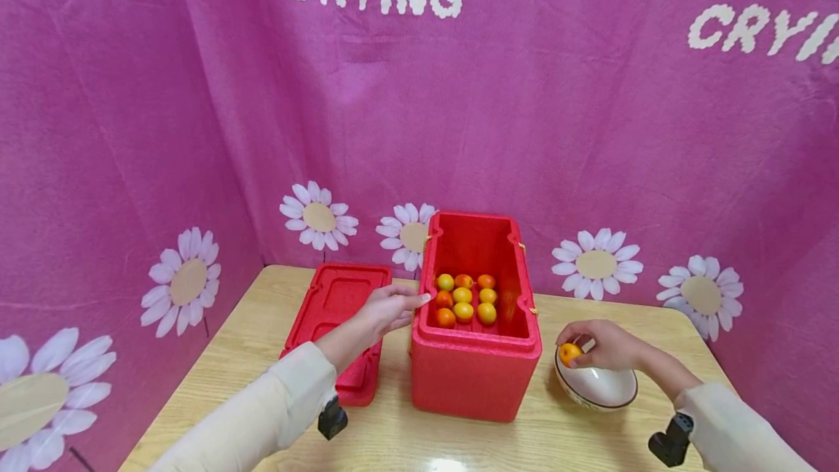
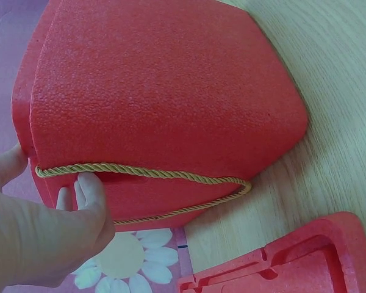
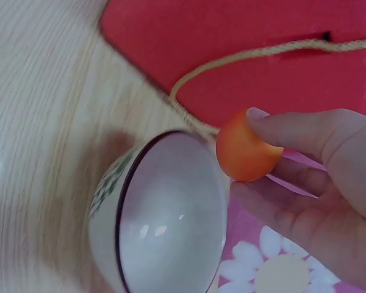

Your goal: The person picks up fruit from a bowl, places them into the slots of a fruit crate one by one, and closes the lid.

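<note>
A red foam box (image 1: 475, 384) stands uncovered on the table, with several small round yellow and orange-red fruits (image 1: 462, 312) in rows inside. At its left wall, my left hand (image 1: 388, 308) grips the rim, thumb at the lip and fingers against the outside by a gold rope handle (image 2: 140, 171). To the right of the box my right hand (image 1: 606, 344) pinches a small orange fruit (image 3: 247, 146) between thumb and fingers. The fruit is held just over the far left rim of a white bowl (image 3: 171, 207), whose visible inside is bare white.
A red lid (image 1: 347, 293) lies on the wooden table (image 1: 262, 319) left of the box, partly behind the left forearm. A purple cloth (image 1: 367, 122) with daisies and white lettering hangs behind and beside the table. Another gold rope handle (image 3: 232, 60) hangs on the box's right side.
</note>
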`<state>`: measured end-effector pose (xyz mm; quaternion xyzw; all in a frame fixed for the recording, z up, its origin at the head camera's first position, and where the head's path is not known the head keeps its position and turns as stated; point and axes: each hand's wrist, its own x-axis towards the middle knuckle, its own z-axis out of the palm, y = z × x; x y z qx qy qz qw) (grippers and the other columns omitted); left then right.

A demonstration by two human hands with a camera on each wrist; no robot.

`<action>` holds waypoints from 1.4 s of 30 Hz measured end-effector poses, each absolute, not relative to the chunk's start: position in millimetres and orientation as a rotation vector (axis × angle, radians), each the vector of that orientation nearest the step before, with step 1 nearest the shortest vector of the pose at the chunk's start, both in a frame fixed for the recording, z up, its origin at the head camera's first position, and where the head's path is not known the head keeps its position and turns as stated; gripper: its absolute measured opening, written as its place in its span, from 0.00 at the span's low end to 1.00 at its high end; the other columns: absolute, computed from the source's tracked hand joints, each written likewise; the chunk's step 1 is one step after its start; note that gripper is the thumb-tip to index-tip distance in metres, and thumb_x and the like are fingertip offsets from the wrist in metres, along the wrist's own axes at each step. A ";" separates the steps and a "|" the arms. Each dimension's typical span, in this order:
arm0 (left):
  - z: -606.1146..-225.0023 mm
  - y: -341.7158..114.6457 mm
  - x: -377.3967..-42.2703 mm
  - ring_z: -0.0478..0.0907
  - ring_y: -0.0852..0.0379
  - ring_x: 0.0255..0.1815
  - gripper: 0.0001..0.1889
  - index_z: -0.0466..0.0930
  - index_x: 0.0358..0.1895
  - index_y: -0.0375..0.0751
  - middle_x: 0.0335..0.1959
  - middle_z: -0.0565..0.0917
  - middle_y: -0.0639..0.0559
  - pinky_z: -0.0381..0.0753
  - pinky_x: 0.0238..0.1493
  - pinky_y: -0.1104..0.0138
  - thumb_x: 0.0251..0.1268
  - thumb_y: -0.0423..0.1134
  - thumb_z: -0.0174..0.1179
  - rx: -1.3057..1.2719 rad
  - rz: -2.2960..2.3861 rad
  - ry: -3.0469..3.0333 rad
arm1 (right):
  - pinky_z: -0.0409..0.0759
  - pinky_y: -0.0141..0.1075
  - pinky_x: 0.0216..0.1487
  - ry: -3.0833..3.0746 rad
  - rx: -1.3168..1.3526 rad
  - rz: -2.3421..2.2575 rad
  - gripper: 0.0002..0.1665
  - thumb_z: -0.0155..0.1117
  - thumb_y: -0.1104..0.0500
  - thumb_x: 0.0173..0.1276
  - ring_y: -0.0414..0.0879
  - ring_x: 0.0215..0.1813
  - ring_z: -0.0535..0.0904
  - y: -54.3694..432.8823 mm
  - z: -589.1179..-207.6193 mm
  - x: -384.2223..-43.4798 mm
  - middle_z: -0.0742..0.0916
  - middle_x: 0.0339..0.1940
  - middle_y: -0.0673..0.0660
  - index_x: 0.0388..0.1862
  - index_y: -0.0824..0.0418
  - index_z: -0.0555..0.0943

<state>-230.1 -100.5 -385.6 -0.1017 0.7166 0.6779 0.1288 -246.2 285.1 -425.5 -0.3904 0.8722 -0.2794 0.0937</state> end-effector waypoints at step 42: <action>-387.3 -99.8 -230.0 0.81 0.59 0.33 0.21 0.73 0.53 0.33 0.41 0.84 0.46 0.85 0.52 0.63 0.60 0.41 0.66 -0.317 1.983 2.079 | 0.85 0.27 0.41 2.560 -1.234 -0.936 0.16 0.69 0.62 0.60 0.35 0.43 0.80 257.9 -340.0 -230.2 0.85 0.39 0.59 0.46 0.64 0.79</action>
